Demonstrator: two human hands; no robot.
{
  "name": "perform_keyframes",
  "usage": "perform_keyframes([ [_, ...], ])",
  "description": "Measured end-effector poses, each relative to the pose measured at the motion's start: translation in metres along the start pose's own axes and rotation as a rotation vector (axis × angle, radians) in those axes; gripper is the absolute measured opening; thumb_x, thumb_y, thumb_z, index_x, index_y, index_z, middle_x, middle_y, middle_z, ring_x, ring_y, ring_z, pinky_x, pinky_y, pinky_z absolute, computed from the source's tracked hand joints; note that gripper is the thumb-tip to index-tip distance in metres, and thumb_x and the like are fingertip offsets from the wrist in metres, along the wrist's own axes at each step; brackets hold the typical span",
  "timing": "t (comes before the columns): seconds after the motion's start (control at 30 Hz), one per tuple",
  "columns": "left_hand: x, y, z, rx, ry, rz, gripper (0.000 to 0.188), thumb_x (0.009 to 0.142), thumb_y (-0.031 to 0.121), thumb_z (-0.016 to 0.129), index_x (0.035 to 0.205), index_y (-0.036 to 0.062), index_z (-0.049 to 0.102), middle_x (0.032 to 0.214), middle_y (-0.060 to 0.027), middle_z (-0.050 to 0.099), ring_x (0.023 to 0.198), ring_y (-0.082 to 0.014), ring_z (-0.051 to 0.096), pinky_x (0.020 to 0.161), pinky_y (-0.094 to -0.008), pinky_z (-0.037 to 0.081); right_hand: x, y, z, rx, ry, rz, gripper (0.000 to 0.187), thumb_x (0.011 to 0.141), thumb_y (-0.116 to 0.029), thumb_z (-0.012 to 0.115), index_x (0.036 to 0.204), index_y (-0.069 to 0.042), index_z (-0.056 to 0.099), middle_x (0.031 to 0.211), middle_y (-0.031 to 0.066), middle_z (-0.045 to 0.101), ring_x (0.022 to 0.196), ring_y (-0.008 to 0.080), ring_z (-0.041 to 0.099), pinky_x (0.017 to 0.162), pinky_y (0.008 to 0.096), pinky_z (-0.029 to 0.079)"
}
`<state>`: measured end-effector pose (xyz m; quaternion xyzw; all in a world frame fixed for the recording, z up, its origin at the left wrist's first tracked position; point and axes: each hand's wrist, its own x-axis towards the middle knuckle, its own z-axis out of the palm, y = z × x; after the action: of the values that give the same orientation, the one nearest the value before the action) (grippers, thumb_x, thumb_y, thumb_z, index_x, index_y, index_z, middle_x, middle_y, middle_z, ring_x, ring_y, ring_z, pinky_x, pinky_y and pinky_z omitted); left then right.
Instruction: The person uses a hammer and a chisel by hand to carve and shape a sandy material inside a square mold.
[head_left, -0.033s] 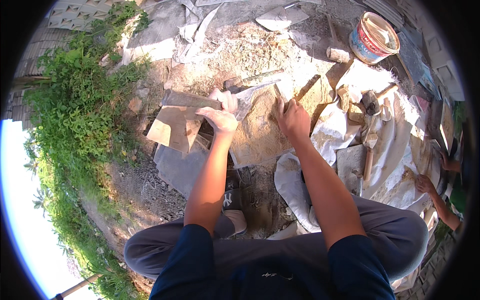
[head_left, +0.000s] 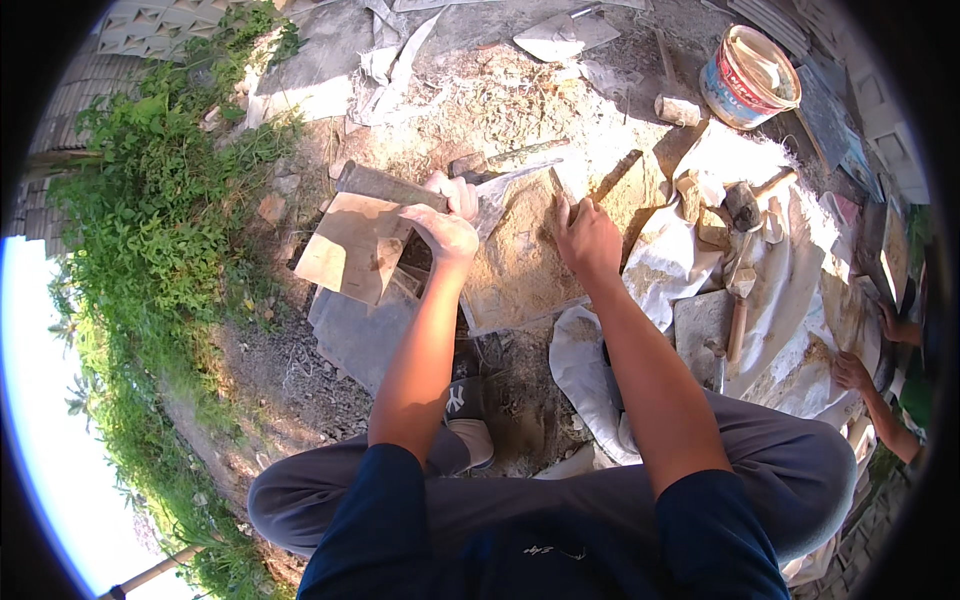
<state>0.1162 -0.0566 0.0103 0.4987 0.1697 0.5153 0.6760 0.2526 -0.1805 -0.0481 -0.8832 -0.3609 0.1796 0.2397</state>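
My left hand [head_left: 447,222] is closed at the right end of a grey-brown slab [head_left: 385,187], its thumb towards a flat tan piece [head_left: 345,245] that adjoins the slab. My right hand [head_left: 588,242] is a closed fist over a dusty flat board [head_left: 520,260] spread with sandy powder. A narrow pale strip [head_left: 562,183] sticks out ahead of that fist; its kind is hard to make out. Below the tan piece, a dark grey sheet [head_left: 365,335] lies on the ground.
At right, a hammer [head_left: 745,205] and a wooden-handled trowel [head_left: 738,315] lie on white sacking [head_left: 660,250]. A mallet [head_left: 677,110] and a paint bucket [head_left: 750,75] stand farther off. Another person's hand [head_left: 852,372] is at far right. Green plants [head_left: 150,200] grow at left.
The slab and tan piece in my left hand have tilted and shifted slightly up and right. My left wrist has turned a little; the right hand has barely moved.
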Motion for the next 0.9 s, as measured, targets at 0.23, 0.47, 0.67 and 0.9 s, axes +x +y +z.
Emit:
perform_keyframes([
  [0.23, 0.005, -0.008, 0.014, 0.042, 0.030, 0.070, 0.081, 0.080, 0.092, 0.027, 0.072, 0.0121, 0.036, 0.052, 0.0002, 0.027, 0.045, -0.0116, 0.020, 0.046, -0.0304, 0.015, -0.012, 0.002, 0.013, 0.030, 0.041, -0.019, 0.054, 0.101, -0.044, 0.046, 0.094, 0.005, 0.066, 0.093, 0.0329, 0.066, 0.078, 0.0433, 0.070, 0.069, 0.0488, 0.058],
  [0.47, 0.015, -0.017, 0.037, 0.115, -0.011, 0.065, 0.084, 0.078, 0.095, 0.025, 0.070, 0.0117, 0.031, 0.053, 0.0042, 0.022, 0.047, -0.0089, 0.017, 0.046, -0.0295, 0.012, -0.003, 0.005, 0.007, -0.008, 0.029, -0.013, 0.055, 0.101, -0.046, 0.044, 0.103, 0.005, 0.066, 0.099, 0.0335, 0.067, 0.079, 0.0413, 0.071, 0.072, 0.0482, 0.059],
  [0.67, 0.012, -0.003, 0.024, 0.143, -0.076, 0.068, 0.084, 0.075, 0.096, 0.028, 0.072, 0.0123, 0.033, 0.057, 0.0035, 0.025, 0.049, -0.0092, 0.021, 0.049, -0.0277, 0.015, -0.005, 0.002, 0.004, 0.017, -0.041, 0.038, 0.054, 0.101, -0.045, 0.045, 0.101, 0.005, 0.063, 0.095, 0.0286, 0.067, 0.084, 0.0422, 0.070, 0.076, 0.0505, 0.056],
  [0.9, 0.010, -0.006, 0.024, 0.163, -0.061, 0.160, 0.083, 0.075, 0.095, 0.030, 0.072, 0.0127, 0.037, 0.053, 0.0028, 0.024, 0.047, -0.0106, 0.017, 0.048, -0.0297, 0.014, -0.006, 0.004, 0.010, 0.022, -0.005, 0.014, 0.055, 0.100, -0.046, 0.044, 0.104, 0.004, 0.067, 0.096, 0.0300, 0.068, 0.078, 0.0409, 0.071, 0.075, 0.0479, 0.057],
])
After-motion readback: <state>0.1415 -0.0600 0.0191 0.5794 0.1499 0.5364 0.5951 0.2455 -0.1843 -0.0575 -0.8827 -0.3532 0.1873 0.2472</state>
